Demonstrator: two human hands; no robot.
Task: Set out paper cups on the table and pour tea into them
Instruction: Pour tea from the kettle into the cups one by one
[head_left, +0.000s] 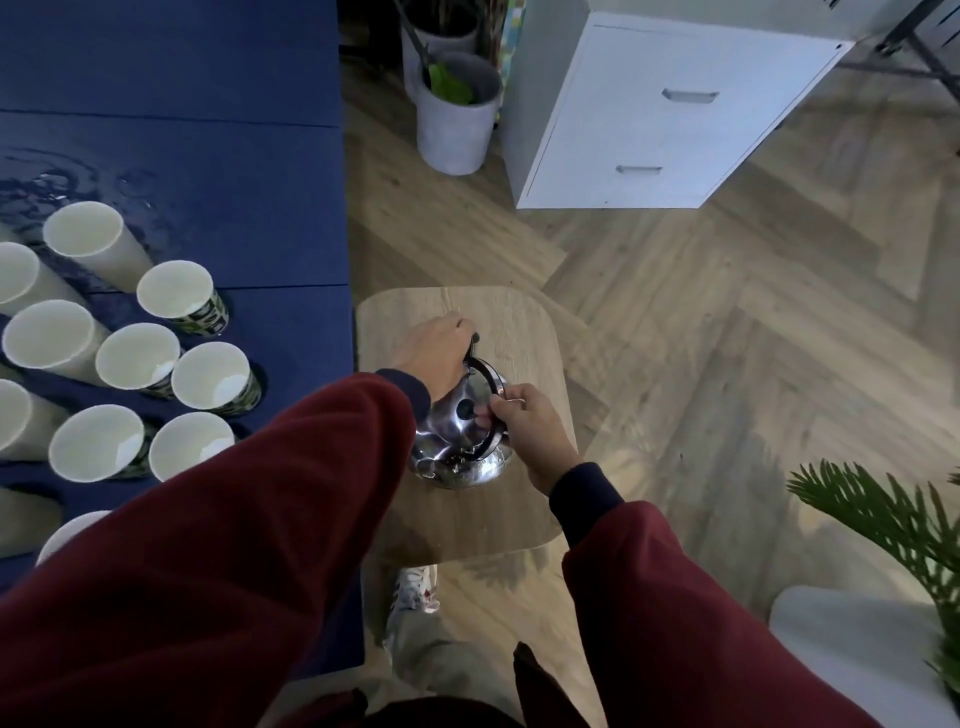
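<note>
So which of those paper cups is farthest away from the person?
The plain white cup at the very back of the group on the blue table, beside the shiny patch; every other cup stands nearer.

Office: filing cabinet (670, 111), herringbone floor (727, 322).

Standing upright in a tight cluster on the blue bench (234, 182) at nine o'clock: white-lined paper cups (137, 356), mouths open, a few green-patterned outside. At three o'clock from them, upright on a wooden stool (493, 312): shiny steel teapot (457, 467), black handle raised.
</note>
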